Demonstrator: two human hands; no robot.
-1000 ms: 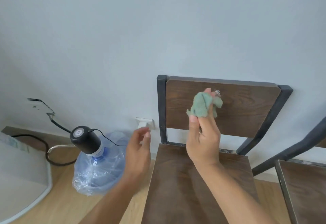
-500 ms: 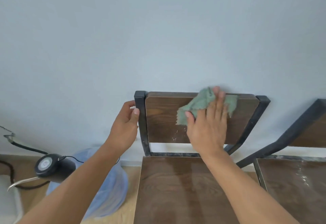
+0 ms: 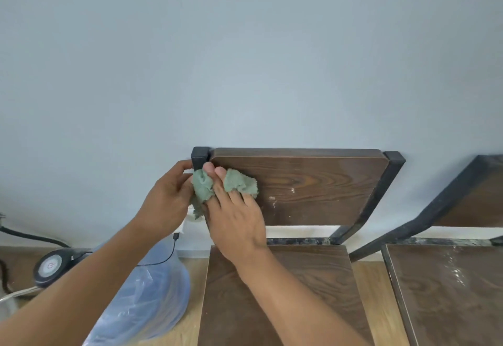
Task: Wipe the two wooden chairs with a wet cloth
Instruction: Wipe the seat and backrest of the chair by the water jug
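A dark wooden chair (image 3: 313,190) with a black metal frame stands against the wall, its backrest facing me and its seat below. My right hand (image 3: 234,217) presses a crumpled green cloth (image 3: 239,182) against the left end of the backrest, next to the black post. My left hand (image 3: 166,198) grips that left post from the outside, fingers curled around it and touching the cloth's edge. A second wooden chair (image 3: 449,285) stands at the right, only partly in view, with white specks on its seat.
A large blue water bottle (image 3: 147,291) with a black pump cap (image 3: 51,265) lies on the wooden floor left of the chair. A black cable (image 3: 30,235) runs along the wall base. The grey wall stands directly behind both chairs.
My right hand has slid the cloth leftward along the backrest, from its middle-right to the left post, bunching it up. My left hand stays on the post.
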